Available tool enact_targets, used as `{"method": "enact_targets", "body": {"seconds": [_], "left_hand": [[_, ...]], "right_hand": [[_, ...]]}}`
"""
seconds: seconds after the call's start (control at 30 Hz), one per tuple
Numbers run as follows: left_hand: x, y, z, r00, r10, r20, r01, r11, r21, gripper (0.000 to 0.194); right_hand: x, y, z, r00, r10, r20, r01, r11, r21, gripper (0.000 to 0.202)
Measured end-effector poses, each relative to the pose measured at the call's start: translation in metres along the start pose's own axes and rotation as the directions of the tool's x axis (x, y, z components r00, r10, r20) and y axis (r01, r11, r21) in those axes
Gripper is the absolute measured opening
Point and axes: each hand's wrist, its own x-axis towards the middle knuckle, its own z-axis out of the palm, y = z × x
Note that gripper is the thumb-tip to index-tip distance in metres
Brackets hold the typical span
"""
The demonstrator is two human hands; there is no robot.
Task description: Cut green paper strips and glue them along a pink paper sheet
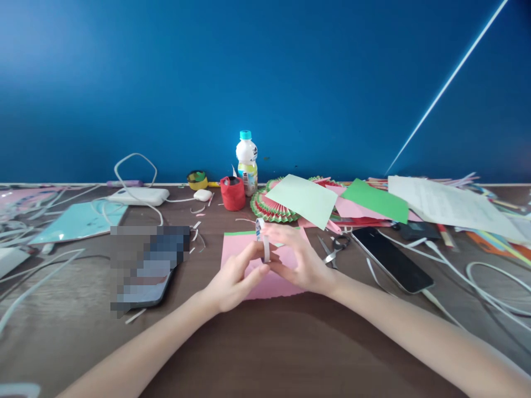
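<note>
Your left forearm (145, 356) and right forearm (415, 334) lie nearest the camera in the head view, both bare and converging on the centre of the table (265, 354). Between your left hand (238, 279) and right hand (305, 262), locate the white ring (266, 250): a thin, narrow band, stood on edge above the pink sheet (274, 286), smooth outside and marked with dark print inside its upper part. Your left hand grips it in a narrow pinch, index finger and thumb close together; your right hand also holds it, fingers arched over its far side, though the exact contact of each fingertip is partly hidden. Note that the pink sheet is matt paper with a slightly uneven near edge and a green strip along its far edge. To the right of it lie scissors (330, 257) with metal blades and dark handles, then a glossy black phone (392, 260) with rounded corners. Behind your hands, identify the pleated rosette (271, 205), folded in pink and green with a zigzag rim, partly under a flat pale green sheet (305, 200). Beside the rosette stand a red cylindrical holder (233, 194) and a smooth plastic bottle (247, 166) with a turquoise cap. To your left, observe a smooth white block (139, 196) with rounded corners and a shiny light-blue sheet (78, 221). The table surface is brown with faint wood grain; the wall (249, 72) behind it is plain blue.
</note>
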Motion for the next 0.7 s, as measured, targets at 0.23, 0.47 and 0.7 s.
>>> {"method": "enact_targets", "body": {"seconds": [0.23, 0.47, 0.7], "left_hand": [[0.0027, -0.0023, 0.0044, 0.991, -0.099, -0.095, 0.093, 0.994, -0.063, 0.014], [-0.0014, -0.0002, -0.0005, 0.999, -0.033, 0.018, 0.034, 0.997, -0.067, 0.033], [-0.0014, 0.0045, 0.0037, 0.998, -0.053, 0.028, 0.054, 0.998, -0.021, 0.057]], "right_hand": [[-0.0010, -0.0017, -0.0001, 0.998, -0.020, -0.062, 0.018, 0.999, -0.046, 0.065], [0.0018, -0.0045, -0.0023, 1.000, 0.018, 0.026, -0.017, 1.000, -0.026, 0.048], [0.0018, -0.0029, -0.0026, 0.997, 0.076, 0.031, -0.076, 0.997, 0.003, 0.046]]}}
